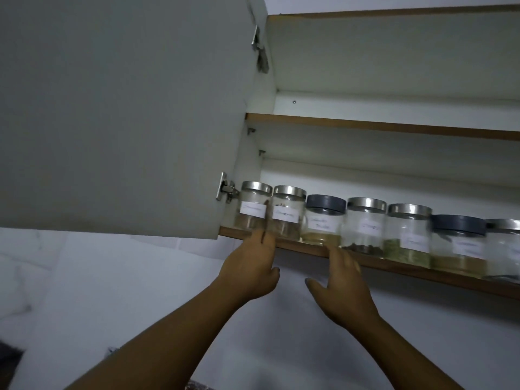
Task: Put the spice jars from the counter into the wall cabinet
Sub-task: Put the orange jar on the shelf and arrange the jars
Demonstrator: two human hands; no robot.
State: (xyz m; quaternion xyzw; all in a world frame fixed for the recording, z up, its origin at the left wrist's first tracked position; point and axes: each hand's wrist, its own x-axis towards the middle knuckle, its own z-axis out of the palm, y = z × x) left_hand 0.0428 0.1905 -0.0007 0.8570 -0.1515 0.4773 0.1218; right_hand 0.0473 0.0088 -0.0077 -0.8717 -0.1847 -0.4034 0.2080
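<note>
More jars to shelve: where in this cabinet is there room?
Lower shelf: crowded along its front, seven jars side by side from the left wall to the picture's edge. Upper shelf: nothing shows between it and the cabinet top, though its surface is hidden.

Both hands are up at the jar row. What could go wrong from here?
1. The jars stand right at the front edge of the shelf; a nudge from the left hand or right hand might tip one off.
2. The jars look packed side by side, so pushing one could shove its neighbours.
3. The open door hangs close beside the left arm; a bump seems possible.
</note>
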